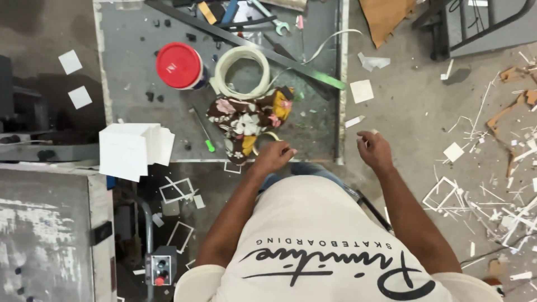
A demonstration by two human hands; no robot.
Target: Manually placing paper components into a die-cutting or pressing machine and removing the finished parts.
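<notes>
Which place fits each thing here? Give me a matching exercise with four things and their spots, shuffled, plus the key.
Things:
1. red-lidded jar
2. stack of white squares
3. floral cloth
4. left hand

Places:
A. at the table's near edge, by the cloth
B. left of the coiled white strip
C. overhanging the table's left corner
D. below the coiled strip

Pairs: 1-B, 2-C, 3-D, 4-A

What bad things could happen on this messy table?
The left hand is at the flowery cloth near the table's front edge; tugging it might pull the small tape roll off. The white card stack overhangs the corner and could tip. Strips littering the floor might cause slipping.
</notes>
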